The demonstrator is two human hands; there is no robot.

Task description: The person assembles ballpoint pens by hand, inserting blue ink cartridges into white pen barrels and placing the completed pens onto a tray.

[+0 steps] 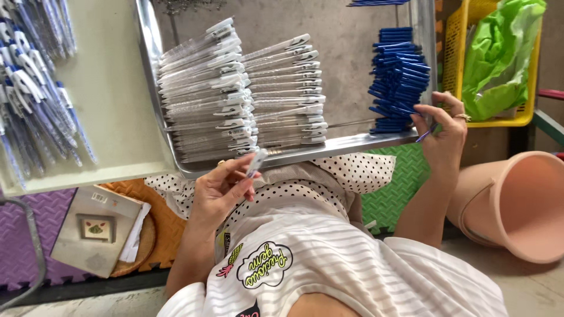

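The left hand (220,191) is pinching a clear pen barrel (256,162) with a white clip between thumb and fingers, at the 6 o'clock edge of the metal tray (352,35). Its long axis is running from 7 to 1 o'clock, clip end pointing toward the tray. The right hand (443,138) is closing its fingers on a thin blue part (425,134) (most of it hidden), slanting from 7 to 1 o'clock, and is touching the stack of blue parts (399,79) at the tray's 3 o'clock side. Two fanned rows of clear barrels (241,91) are lying across the tray, clips toward 3 o'clock. At 3 o'clock, a yellow basket (455,53) is holding a green bag (499,56). At 8 o'clock, a flat grey rectangular packet (94,229) is bearing a small square label
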